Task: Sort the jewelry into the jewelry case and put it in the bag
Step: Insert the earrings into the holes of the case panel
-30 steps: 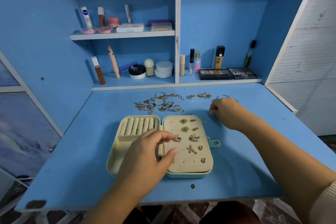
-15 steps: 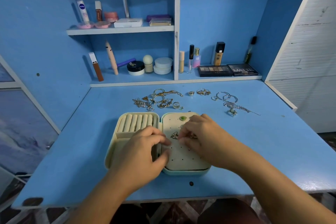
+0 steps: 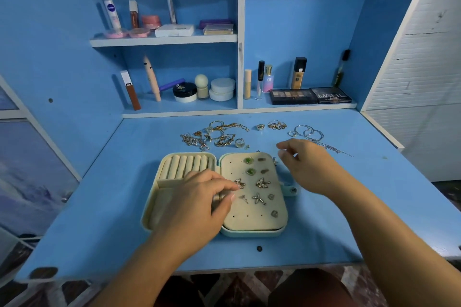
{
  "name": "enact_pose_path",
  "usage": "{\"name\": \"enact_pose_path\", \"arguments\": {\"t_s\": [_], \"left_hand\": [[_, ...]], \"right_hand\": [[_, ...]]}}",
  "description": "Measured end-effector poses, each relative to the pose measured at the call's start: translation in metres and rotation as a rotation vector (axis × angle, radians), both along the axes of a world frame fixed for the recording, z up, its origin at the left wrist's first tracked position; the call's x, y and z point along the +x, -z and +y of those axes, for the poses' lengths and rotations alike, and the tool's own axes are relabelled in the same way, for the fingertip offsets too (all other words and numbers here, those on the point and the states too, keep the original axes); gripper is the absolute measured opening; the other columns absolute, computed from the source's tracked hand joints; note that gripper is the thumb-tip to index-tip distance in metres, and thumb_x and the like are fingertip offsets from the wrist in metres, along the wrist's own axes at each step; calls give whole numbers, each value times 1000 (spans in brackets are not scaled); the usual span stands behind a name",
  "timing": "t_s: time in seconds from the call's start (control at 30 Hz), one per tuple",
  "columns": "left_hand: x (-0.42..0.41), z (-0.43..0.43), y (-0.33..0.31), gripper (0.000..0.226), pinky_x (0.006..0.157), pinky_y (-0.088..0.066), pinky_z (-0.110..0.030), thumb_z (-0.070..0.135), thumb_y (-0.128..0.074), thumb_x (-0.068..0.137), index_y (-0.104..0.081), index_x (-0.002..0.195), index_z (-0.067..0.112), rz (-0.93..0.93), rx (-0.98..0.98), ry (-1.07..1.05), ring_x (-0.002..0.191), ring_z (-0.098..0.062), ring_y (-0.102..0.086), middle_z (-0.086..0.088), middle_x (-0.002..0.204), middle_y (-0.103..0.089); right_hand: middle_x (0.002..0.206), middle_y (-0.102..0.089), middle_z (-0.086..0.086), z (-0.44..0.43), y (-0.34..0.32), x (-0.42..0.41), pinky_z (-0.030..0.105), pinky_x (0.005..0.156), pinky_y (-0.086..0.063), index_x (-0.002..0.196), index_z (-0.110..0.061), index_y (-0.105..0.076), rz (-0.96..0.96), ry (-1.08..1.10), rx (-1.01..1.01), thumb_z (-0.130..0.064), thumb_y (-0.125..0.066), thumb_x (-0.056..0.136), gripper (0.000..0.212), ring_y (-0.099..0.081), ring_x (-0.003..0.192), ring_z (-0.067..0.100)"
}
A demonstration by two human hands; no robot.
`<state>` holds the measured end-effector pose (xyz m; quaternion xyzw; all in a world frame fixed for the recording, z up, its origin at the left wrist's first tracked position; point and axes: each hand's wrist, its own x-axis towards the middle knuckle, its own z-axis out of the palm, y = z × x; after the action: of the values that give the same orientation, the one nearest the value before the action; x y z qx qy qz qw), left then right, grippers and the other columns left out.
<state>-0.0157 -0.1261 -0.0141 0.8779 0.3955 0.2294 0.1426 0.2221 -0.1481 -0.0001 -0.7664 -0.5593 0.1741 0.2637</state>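
Note:
The mint jewelry case point(image 3: 252, 233) lies open in the middle of the blue desk. Ring rolls point(image 3: 185, 166) fill its left half. Several earrings sit on the cream earring panel point(image 3: 249, 218) on the right, and a small stud point(image 3: 244, 198) lies loose there. My left hand point(image 3: 197, 202) rests over the hinge, its fingers and thumb curled on the panel's left edge. My right hand point(image 3: 306, 167) hovers beside the case's upper right corner with loosely spread fingers, holding nothing. Loose gold jewelry point(image 3: 217, 134) and silver hoops with a chain point(image 3: 309, 133) lie behind the case. No bag is in view.
Cosmetics stand on the low shelf behind the desk: eyeshadow palettes point(image 3: 311, 96), bottles, jars point(image 3: 222, 88) and tubes. An upper shelf point(image 3: 164, 40) holds more. Blue side walls close in the desk on both sides. The desk's front edge runs just below the case.
My right hand has lifted off the earring panel and moved up and right toward the loose jewelry. A small stud now lies on the panel. My left hand stayed on the case.

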Motion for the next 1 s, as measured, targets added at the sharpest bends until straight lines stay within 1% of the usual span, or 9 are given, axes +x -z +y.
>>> {"name": "enact_pose_path", "arguments": {"t_s": [0.1, 0.27, 0.33, 0.4, 0.53, 0.67, 0.77, 0.9, 1.0], "left_hand": [[4, 1, -3, 24, 76, -31, -7, 39, -54, 95, -65, 115, 45, 36, 15, 40, 99, 2, -40, 23, 99, -57], [14, 7, -11, 24, 84, -29, -20, 46, -52, 95, -63, 116, 50, 165, 42, 105, 100, -2, -37, 21, 100, -54], [18, 11, -13, 22, 88, -33, -27, 46, -55, 93, -67, 112, 47, 185, 60, 135, 99, -5, -39, 20, 98, -56], [19, 14, -13, 19, 83, -34, -29, 46, -59, 90, -71, 104, 43, 174, 102, 166, 95, -8, -42, 18, 93, -58], [20, 14, -9, 19, 78, -32, -27, 42, -54, 91, -70, 96, 34, 177, 124, 195, 90, -7, -42, 15, 92, -59], [19, 14, -4, 9, 82, -39, -22, 30, -56, 94, -63, 95, 25, 132, 91, 181, 91, -5, -43, 16, 95, -53], [14, 13, -5, 6, 77, -35, -8, 27, -53, 96, -58, 97, 26, 68, 51, 120, 87, 2, -43, 22, 91, -46], [3, 8, -5, 7, 74, -35, -3, 27, -55, 94, -54, 92, 33, -11, 33, 51, 84, 9, -48, 26, 88, -48], [-5, 4, -7, 5, 79, -34, -1, 28, -57, 92, -57, 90, 32, -28, 63, 15, 85, 9, -49, 24, 89, -52]], "right_hand": [[115, -61, -2, 8, 2, -1, 25, 75, -40, 132, -21, -52, 33, -42, -52, -35, -40, 99, 37, -56, 91, 13], [89, -63, -6, 16, 5, -7, 19, 52, -41, 114, -21, -62, 91, -51, -45, -36, -49, 96, 27, -55, 59, 6], [89, -63, -4, 18, 6, -9, 18, 49, -41, 107, -21, -63, 114, -39, -40, -35, -52, 94, 22, -56, 56, 8], [93, -61, -4, 20, 6, -11, 19, 48, -40, 107, -22, -62, 137, -28, -41, -35, -54, 93, 22, -58, 57, 9], [91, -60, -4, 22, 4, -14, 21, 49, -41, 104, -20, -61, 132, -11, -45, -32, -54, 92, 18, -55, 58, 10], [86, -64, -3, 26, 0, -15, 24, 52, -46, 95, -19, -60, 175, 6, -59, -30, -56, 91, 13, -56, 58, 12], [82, -64, -1, 27, -6, -16, 23, 52, -42, 92, -16, -63, 234, 24, -51, -27, -55, 91, 13, -52, 60, 11], [81, -61, -3, 23, -17, -21, 22, 52, -40, 99, -19, -64, 395, 56, 22, -27, -52, 93, 15, -52, 59, 10], [97, -67, -1, 10, -15, -26, 33, 77, -56, 118, -21, -59, 577, 47, 60, -28, -52, 95, 25, -66, 79, 16]]}}
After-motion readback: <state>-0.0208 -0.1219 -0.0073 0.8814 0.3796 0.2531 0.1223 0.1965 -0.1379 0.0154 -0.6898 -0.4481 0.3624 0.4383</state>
